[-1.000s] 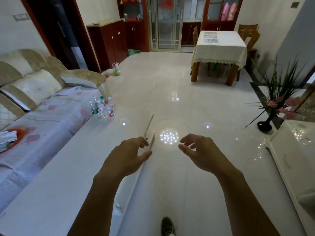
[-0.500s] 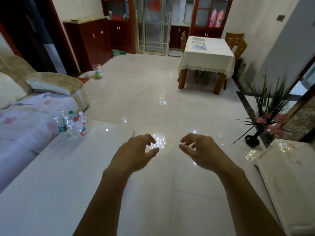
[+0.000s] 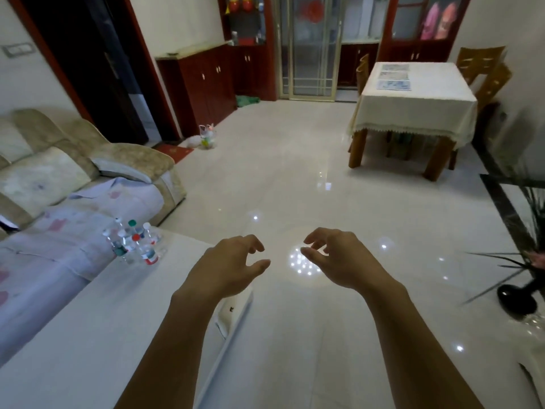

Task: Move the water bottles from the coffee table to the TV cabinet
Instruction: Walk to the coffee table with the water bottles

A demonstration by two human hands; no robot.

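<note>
Several clear water bottles (image 3: 134, 242) with white, green and red caps stand bunched at the far corner of the white coffee table (image 3: 88, 335) on the left. My left hand (image 3: 228, 267) hovers over the table's right edge, well right of the bottles, fingers curled apart and holding nothing. Over the glossy floor my right hand (image 3: 339, 261) is likewise open and empty. A sliver of the white TV cabinet (image 3: 535, 346) shows at the lower right edge.
A beige sofa (image 3: 73, 184) with a flowered sheet runs along the left behind the table. A dining table (image 3: 413, 110) with a cream cloth stands far right. A black vase (image 3: 516, 299) with a spiky plant sits by the cabinet. Shiny tiled floor lies between.
The view has swung and moved forward; the bottles now appear nearer and larger. Both hands stay raised, empty and close together.
</note>
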